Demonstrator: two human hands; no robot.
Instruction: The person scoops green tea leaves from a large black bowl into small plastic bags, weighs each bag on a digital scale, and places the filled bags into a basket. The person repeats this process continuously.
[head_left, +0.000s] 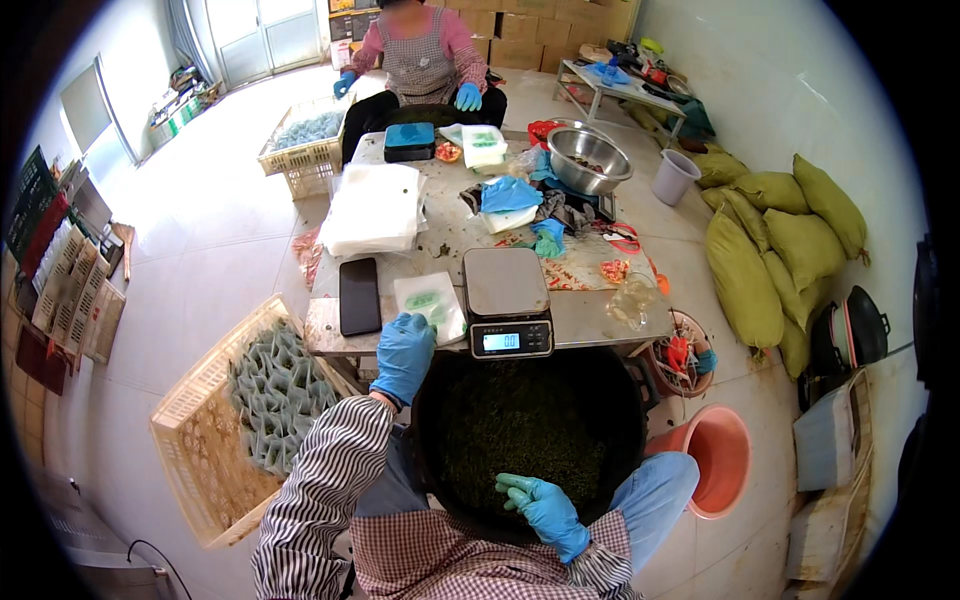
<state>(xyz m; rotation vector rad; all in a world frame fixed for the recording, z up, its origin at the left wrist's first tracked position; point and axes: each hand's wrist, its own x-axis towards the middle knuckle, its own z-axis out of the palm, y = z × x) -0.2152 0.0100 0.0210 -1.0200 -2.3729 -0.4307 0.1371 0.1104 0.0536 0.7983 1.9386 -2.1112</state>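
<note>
My left hand (405, 358), in a blue glove, rests with curled fingers at the lower edge of a stack of small printed plastic bags (439, 311). Whether it pinches a bag is hidden. My right hand (546, 514), gloved in blue with greenish fingertips, hovers over a big black tub (639, 442) between my knees. Its fingers are extended and nothing shows in them. Dark green, finely chopped plant material (517, 427) fills the tub's bottom. A digital kitchen scale (508, 289) with a bare plate stands by the bags, its display lit.
Left of the bags lies a black smartphone (360, 296). A cream plastic crate (199, 450) on the floor holds many filled bags (281, 397). Across the metal table (435, 255) sits a co-worker (420, 56) in blue gloves. An orange bucket (724, 457) and green sacks (750, 277) stand right.
</note>
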